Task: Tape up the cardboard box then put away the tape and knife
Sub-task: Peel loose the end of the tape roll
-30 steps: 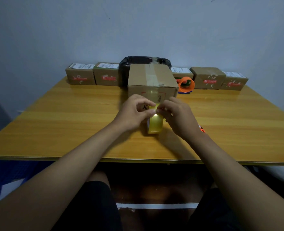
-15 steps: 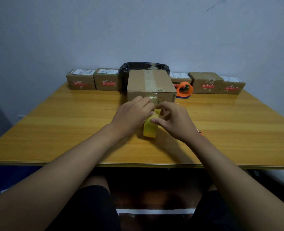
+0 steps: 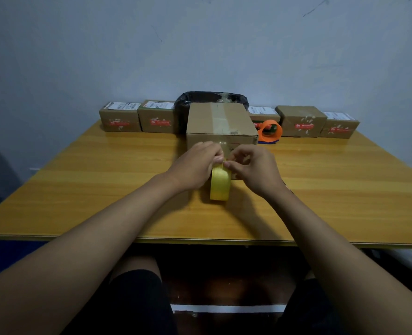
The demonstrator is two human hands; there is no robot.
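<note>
A closed cardboard box (image 3: pixel 220 122) stands mid-table, with a strip of clear tape along its top seam. Just in front of it a yellow tape roll (image 3: pixel 220 183) stands on edge on the wooden table (image 3: pixel 91 180). My left hand (image 3: pixel 195 165) grips the roll's top from the left. My right hand (image 3: pixel 255 166) pinches at the tape's end on the roll's top with thumb and fingertips. A small orange piece, perhaps the knife, shows just behind my right wrist; most of it is hidden.
Along the back wall sit several small brown parcels (image 3: pixel 120 118) with red labels. A black-lined bin (image 3: pixel 211 99) is behind the box. An orange tape dispenser (image 3: pixel 270 131) lies right of the box.
My hands and the roll have moved slightly forward, closer to the box's front face. The fingertips of both hands have come together at the top of the roll.
</note>
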